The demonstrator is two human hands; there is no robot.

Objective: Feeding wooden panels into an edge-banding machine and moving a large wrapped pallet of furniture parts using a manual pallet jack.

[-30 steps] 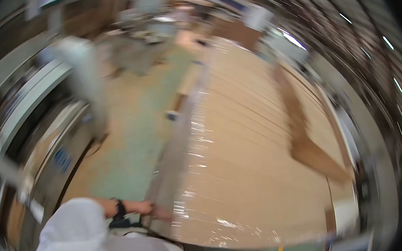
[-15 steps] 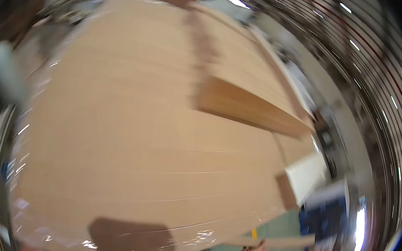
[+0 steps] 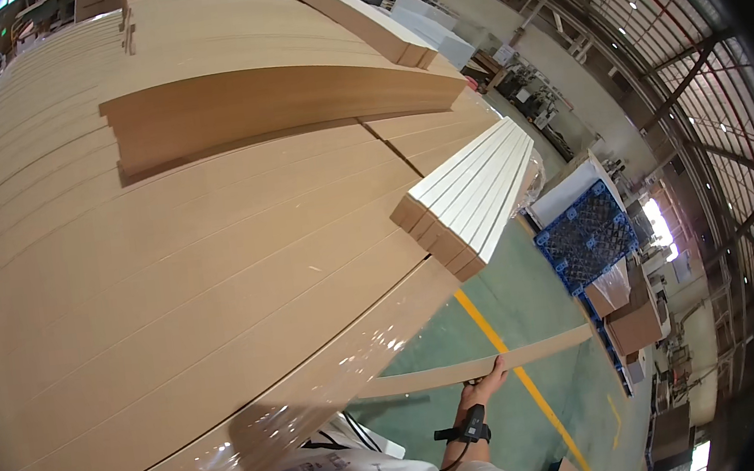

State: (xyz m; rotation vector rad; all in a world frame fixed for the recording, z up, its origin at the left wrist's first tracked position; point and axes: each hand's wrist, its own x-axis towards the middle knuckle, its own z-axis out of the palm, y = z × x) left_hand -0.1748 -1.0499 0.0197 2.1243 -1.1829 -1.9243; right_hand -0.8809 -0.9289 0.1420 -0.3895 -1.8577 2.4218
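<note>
My right hand (image 3: 486, 377), with a black strap and device on its wrist, is closed round a long, narrow tan strip (image 3: 548, 346). The strip is held out over the green floor beside a big stack of tan boards (image 3: 169, 287), and its left end passes behind the stack's near edge. My left hand is out of view. Clear plastic film (image 3: 362, 349) wraps the near side of the stack. On top lie a long tan angled piece (image 3: 279, 107) and a bundle of white-topped strips (image 3: 474, 192) at the right corner.
More long tan strips (image 3: 352, 15) lie along the stack's far right edge. A blue plastic pallet (image 3: 586, 235) leans upright on the right, near brown cartons (image 3: 637, 317). A yellow line (image 3: 546, 412) crosses the green floor.
My view has swung right and steadied from a blur, so the stack sits farther left and more of the floor and right forearm show. My right hand still grips the tan strip.
</note>
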